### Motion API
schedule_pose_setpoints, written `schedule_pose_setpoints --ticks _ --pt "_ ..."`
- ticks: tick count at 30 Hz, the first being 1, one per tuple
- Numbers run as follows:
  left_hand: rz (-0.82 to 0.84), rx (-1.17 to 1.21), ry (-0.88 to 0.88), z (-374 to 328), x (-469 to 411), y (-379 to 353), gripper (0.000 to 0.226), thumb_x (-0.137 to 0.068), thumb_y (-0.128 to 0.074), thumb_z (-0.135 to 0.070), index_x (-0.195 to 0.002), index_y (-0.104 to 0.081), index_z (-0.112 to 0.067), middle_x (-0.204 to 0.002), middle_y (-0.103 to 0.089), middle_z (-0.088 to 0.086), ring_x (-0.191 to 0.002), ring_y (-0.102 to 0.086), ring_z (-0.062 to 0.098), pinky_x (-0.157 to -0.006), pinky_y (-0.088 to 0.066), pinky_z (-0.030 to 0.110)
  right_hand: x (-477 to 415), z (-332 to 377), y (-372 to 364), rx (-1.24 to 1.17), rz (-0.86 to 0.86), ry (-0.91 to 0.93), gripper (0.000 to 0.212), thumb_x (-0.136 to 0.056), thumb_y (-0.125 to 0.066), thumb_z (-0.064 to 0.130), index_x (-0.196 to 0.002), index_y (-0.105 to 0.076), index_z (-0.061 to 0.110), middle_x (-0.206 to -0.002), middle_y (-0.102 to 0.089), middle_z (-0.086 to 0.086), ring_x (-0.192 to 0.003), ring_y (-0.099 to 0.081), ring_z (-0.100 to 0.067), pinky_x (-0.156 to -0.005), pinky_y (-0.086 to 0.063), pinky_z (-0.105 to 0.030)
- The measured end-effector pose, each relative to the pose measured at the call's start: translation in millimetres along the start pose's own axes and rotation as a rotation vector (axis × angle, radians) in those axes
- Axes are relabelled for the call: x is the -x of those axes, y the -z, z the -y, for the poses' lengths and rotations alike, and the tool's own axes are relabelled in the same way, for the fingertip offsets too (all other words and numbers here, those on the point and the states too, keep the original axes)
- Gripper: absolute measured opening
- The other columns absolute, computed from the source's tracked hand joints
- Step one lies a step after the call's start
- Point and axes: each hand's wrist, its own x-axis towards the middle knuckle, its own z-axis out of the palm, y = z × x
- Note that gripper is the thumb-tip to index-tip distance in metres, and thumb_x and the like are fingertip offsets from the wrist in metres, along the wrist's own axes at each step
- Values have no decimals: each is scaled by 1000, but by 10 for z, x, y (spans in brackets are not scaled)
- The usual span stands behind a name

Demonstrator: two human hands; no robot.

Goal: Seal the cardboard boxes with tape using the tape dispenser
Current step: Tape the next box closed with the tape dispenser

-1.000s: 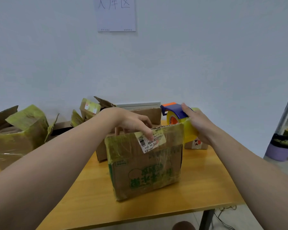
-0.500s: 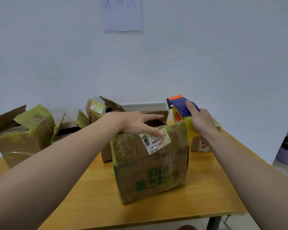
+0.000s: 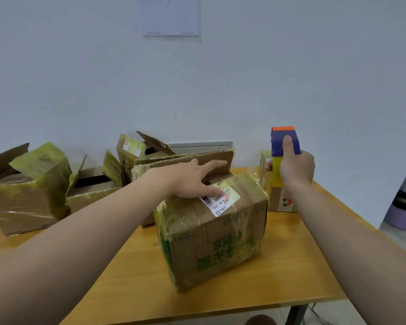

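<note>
My left hand (image 3: 192,178) flat with straight fingers on the cardboard box (image 3: 217,231) at table (image 3: 131,289) middle, right hand (image 3: 295,167) clamped on tape dispenser (image 3: 283,141), raised over right edge

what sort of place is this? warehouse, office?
Probably a small packing or receiving corner: worn cardboard boxes on a wooden table, tape dispenser in the right hand, paper notice on the wall.
</note>
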Motion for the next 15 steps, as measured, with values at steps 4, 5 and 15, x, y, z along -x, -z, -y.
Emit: schedule_pose_setpoints --ticks 4,5,15 --pt "35 -172 10 -79 -58 -35 62 -99 -34 -76 -157 -29 -55 -147 -41 10 -124 -56 35 -100 -45 41 -11 -18 6 -63 28 49 59 -105 -39 57 -98 -71 8 -75 -75 -7 -58 -67 -6 -61 -48 -24" --pt "12 -233 12 -105 -67 -61 62 -99 -33 -77 -155 -37 -51 -144 -43 10 -122 -57 35 -99 -47 41 -14 -17 -7 -73 32 59 58 -105 -40 57 -99 -71 8 -75 -75 -7 -61 -68 -11 -63 -51 -26" --pt "-418 -307 157 -51 -27 -343 110 -79 -34 -96 -163 -14 -28 -160 -38 8 -144 -39 37 -116 -31 60 63 40 -90 -139 114 118 50 -105 -43 56 -107 -66 12 -80 -75 -9 -64 -73 -20 -64 -61 -29"
